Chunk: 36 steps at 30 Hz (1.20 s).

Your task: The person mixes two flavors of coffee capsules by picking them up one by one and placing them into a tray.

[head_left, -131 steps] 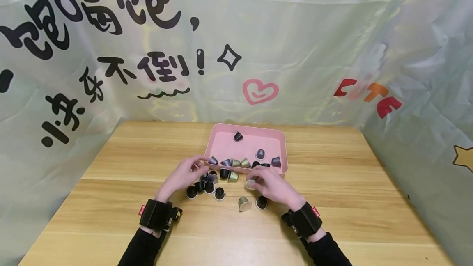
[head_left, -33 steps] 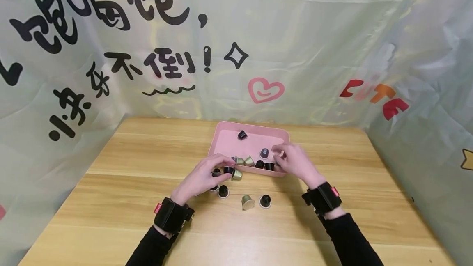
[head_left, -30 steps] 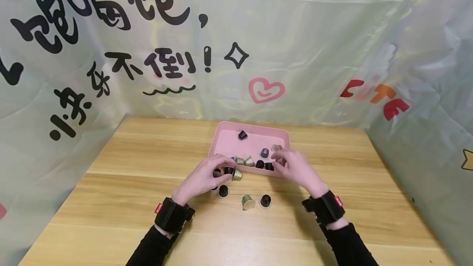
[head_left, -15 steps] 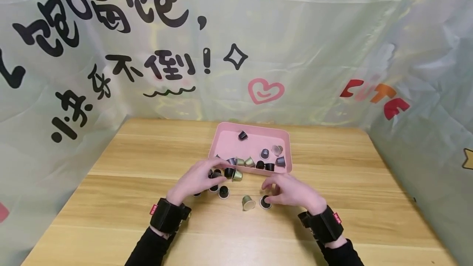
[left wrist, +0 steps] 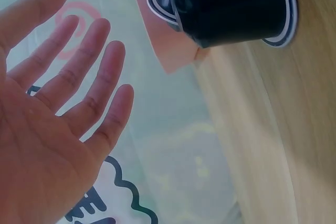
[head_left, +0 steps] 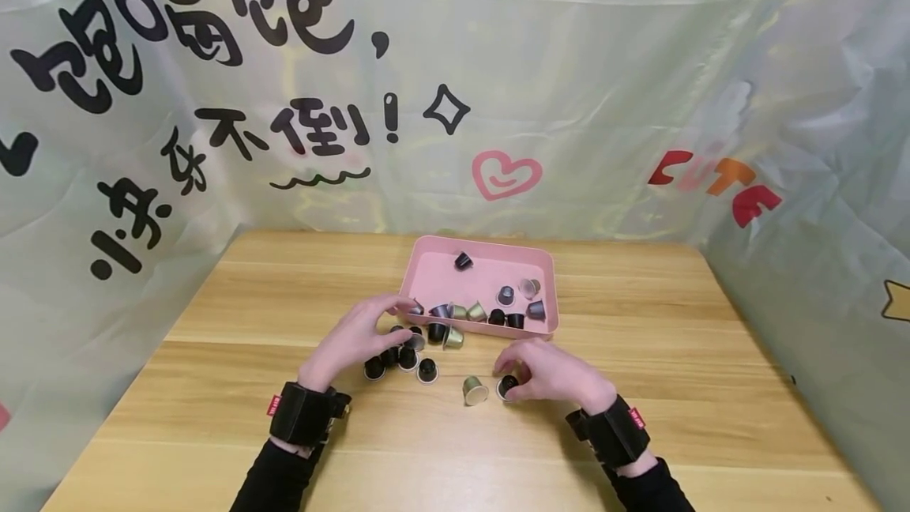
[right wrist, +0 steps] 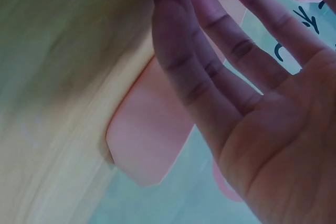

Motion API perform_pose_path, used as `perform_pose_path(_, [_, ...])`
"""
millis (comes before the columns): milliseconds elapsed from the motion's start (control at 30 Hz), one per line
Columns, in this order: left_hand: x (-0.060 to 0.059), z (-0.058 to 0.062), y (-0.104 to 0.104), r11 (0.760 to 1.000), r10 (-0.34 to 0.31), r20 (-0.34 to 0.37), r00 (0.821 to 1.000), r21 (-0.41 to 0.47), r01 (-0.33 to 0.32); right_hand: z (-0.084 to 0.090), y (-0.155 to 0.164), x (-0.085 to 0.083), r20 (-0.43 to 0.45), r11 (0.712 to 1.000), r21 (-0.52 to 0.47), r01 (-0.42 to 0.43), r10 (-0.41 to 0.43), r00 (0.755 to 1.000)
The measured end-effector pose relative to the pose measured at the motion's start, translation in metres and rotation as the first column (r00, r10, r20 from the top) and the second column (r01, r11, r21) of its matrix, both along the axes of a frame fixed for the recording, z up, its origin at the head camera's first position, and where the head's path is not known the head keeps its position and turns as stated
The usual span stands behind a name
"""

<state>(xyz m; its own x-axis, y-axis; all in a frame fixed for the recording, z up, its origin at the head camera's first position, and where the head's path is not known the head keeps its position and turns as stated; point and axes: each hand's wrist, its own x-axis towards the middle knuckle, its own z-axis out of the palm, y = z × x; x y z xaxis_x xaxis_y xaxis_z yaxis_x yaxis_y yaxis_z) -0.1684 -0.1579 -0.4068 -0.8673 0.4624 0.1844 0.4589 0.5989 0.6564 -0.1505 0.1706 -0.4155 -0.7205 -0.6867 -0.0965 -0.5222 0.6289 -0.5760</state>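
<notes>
Printed sheeting (head_left: 498,85) with black characters and a pink heart walls in a wooden table (head_left: 213,314), on which a pink tray (head_left: 434,279) sits toward the far middle holding a scatter of coffee capsules (head_left: 498,303). Just in front of the tray's near left corner the left hand (head_left: 355,338) hovers with fingers spread and relaxed, holding nothing, over a cluster of dark capsules (head_left: 398,358) on the wood. To its right, the right hand (head_left: 550,374) rests low on the table, thumb and fingertips closing around a black capsule (head_left: 508,386), which stands just beside a lone gold capsule (head_left: 472,390).
</notes>
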Motion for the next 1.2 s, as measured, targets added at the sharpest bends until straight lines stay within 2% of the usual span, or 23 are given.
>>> perform_pose_path(400, [-0.0001, -0.0011, 0.0000, 1.000, 0.010, -0.026, 1.000, -0.025, -0.011, -0.0045, -0.0039, 0.0001, -0.025, 0.998, 0.004, -0.062, 0.062, 0.998])
perform_pose_path(667, [0.0001, 0.0000, 0.0016, 1.000, 0.007, -0.035, 0.999, -0.020, -0.007, -0.0048, -0.0033, -0.0005, -0.052, 0.998, 0.022, -0.064, 0.065, 0.997])
perform_pose_path(1200, [0.0014, 0.0006, 0.0039, 1.000, -0.009, -0.035, 0.999, -0.012, 0.009, -0.0057, -0.0005, -0.0007, -0.073, 0.998, -0.022, -0.051, 0.050, 0.996])
